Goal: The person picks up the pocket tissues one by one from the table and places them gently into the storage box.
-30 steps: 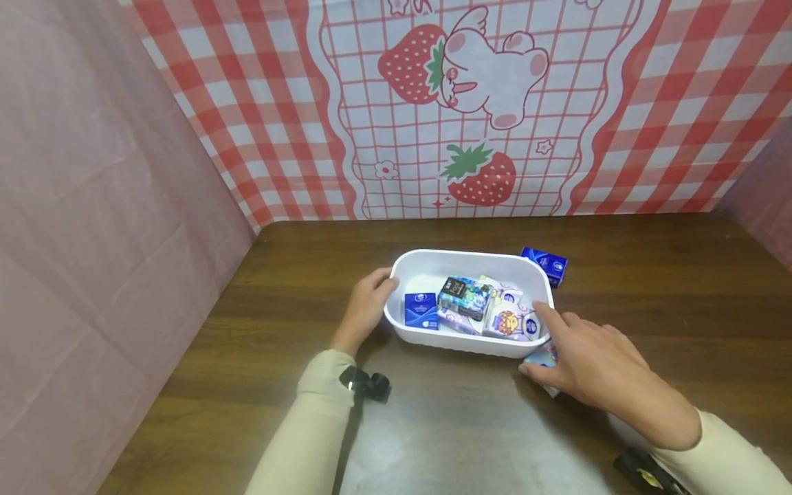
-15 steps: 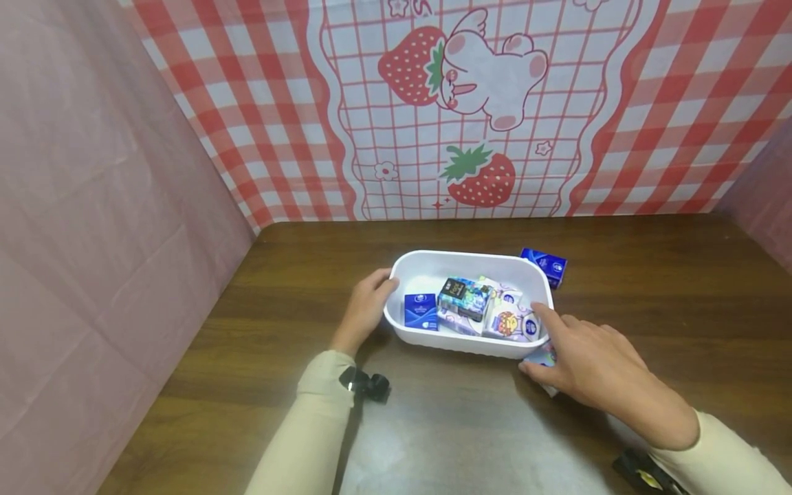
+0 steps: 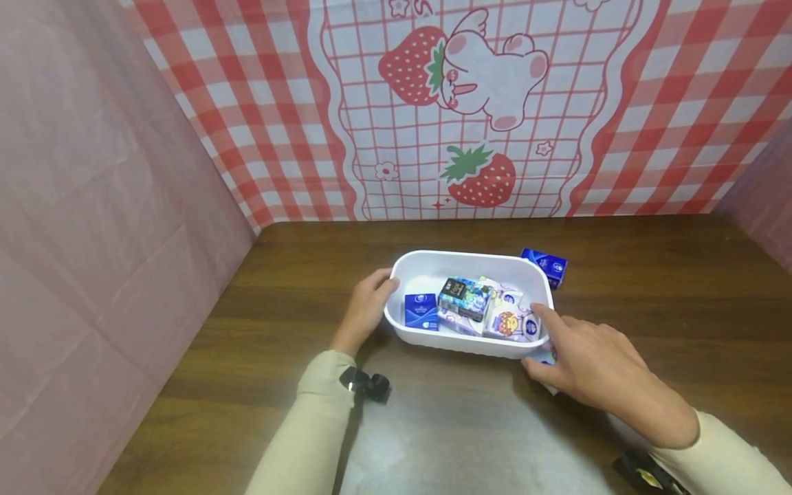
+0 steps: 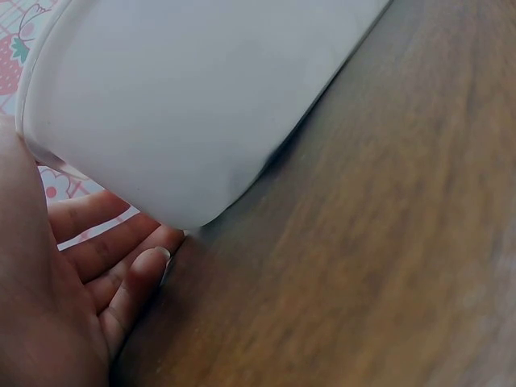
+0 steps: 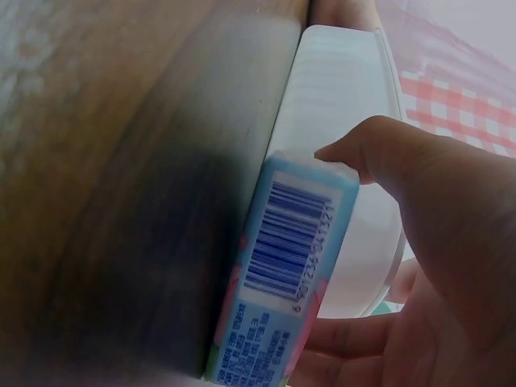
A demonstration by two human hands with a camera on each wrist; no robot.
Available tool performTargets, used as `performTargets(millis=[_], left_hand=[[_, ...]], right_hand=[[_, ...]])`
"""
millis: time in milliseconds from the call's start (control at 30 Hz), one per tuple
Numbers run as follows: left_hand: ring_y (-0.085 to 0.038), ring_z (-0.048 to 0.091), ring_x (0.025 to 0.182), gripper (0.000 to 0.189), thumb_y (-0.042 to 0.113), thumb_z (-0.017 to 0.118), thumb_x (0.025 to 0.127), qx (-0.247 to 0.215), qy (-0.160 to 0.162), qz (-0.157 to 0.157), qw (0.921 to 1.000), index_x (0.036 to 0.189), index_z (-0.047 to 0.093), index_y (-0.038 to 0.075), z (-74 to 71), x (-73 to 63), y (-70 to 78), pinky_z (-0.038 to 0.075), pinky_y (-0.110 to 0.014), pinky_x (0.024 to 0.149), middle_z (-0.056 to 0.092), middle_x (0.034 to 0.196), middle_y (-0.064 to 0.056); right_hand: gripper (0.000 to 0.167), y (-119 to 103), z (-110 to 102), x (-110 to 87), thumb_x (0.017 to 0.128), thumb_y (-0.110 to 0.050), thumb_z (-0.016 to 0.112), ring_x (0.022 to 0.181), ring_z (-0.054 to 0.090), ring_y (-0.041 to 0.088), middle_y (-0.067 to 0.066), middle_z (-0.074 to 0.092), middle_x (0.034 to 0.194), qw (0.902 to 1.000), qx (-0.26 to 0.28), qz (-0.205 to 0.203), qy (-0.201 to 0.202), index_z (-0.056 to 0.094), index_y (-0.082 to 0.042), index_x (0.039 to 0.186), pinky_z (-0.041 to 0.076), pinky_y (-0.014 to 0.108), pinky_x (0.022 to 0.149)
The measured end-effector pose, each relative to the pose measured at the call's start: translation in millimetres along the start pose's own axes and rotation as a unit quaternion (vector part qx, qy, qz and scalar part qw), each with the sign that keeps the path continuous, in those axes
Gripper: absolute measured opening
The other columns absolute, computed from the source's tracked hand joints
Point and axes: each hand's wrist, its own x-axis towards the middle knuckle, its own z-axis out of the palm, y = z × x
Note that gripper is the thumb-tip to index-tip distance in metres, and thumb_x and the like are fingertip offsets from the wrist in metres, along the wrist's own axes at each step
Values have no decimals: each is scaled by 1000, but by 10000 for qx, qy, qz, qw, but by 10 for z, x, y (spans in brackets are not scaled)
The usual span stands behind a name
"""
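Observation:
A white plastic basin (image 3: 458, 347) stands on the table. Inside it lie a dark blue tissue pack (image 3: 421, 313), a black-and-teal pack (image 3: 465, 297) and several pale patterned packs (image 3: 512, 322). My left hand (image 3: 361, 309) holds the basin's left end, thumb at the rim and fingers along the outside. Beside the basin's near right corner, my right hand (image 3: 603, 368) has its thumb and fingers around a light blue tissue pack (image 5: 286, 266), whose barcode side shows in the right wrist view. The right index finger reaches over the rim. Part of that pack is hidden under the hand.
Another dark blue tissue pack (image 3: 544, 267) lies just behind the basin's right end. The brown wooden table (image 3: 297, 282) ends against a red checked cloth (image 3: 278, 137) at the back. A pink cloth (image 3: 111, 206) hangs along the left side.
The right thumb has moved very slightly toward the light blue pack. The left hand, the basin and the packs look the same.

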Motion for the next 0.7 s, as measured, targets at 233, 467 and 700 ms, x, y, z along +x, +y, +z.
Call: performTargets(millis=[233, 467, 700], left_hand=[[-28, 58, 121, 38, 29, 56, 101, 16, 4, 10, 10000, 131, 65, 9, -1, 4, -5, 45, -49, 105, 65, 128, -10], [-28, 59, 121, 37, 29, 56, 100, 51, 29, 50, 10000, 130, 66, 9, 7, 9, -14, 45, -48, 105, 66, 127, -10], [-27, 58, 121, 37, 30, 56, 100, 36, 12, 13, 10000, 130, 65, 9, 3, 6, -6, 45, -48, 105, 66, 128, -10]], right_hand=[[83, 10, -12, 3, 77, -50, 74, 68, 55, 21, 12, 67, 97, 10000, 20, 20, 59, 47, -7, 142, 48, 44, 56], [81, 15, -9, 7, 79, -49, 72, 72, 58, 23, 15, 67, 102, 9999, 33, 74, 67, 47, -4, 142, 50, 52, 68], [83, 12, -20, 18, 79, -49, 72, 74, 58, 23, 17, 67, 107, 9998, 133, 169, 8, 47, -2, 142, 50, 53, 71]])
